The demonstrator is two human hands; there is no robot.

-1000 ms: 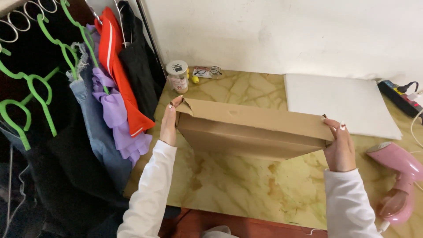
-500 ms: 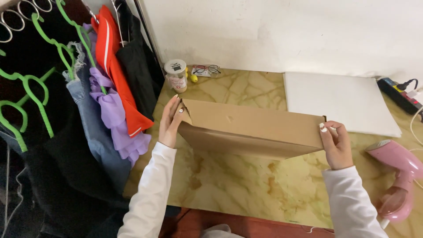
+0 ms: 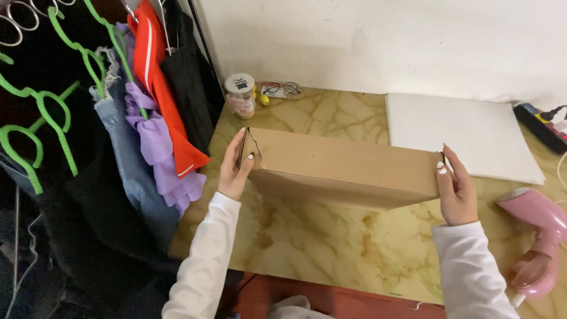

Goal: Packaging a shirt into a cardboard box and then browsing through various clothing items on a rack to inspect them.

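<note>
Marble-patterned tabletop [image 3: 331,248]: flat cardboard box [image 3: 345,171], long axis left-right, gripped between left hand [image 3: 234,168] and right hand [image 3: 458,192], fingers clasping each end.

even, soft indoor light; sharp focus throughout; faint shadow under cardboard box [image 3: 345,174]; dim clothes rack [image 3: 88,147] at left edge.

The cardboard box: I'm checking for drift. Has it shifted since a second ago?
Barely: the cardboard box, against the jar and white pad, stays put between both hands.
</note>
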